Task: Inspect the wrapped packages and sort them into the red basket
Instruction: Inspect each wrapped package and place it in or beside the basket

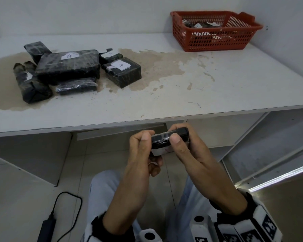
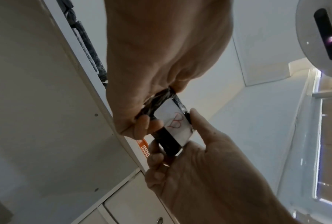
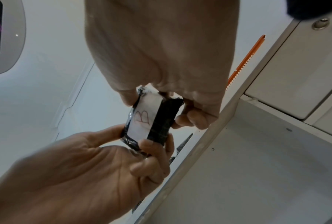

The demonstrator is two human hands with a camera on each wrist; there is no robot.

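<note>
Small black package (image 1: 166,139), film-wrapped and glossy, sits below the table's front edge, pinched between both hands — left hand (image 1: 143,154) curled on one end, right hand (image 1: 187,147) curled on the other. Its white label (image 2: 175,121) reads B in red. The white table (image 1: 217,81) above is stained tan, walls plain white, floor tiled. A pile of packages (image 1: 68,67) — blocks and a roll, crinkly wrap, paper tags — lies far left. The red basket (image 1: 215,30), slotted plastic, sits back right with dark packages inside.
</note>
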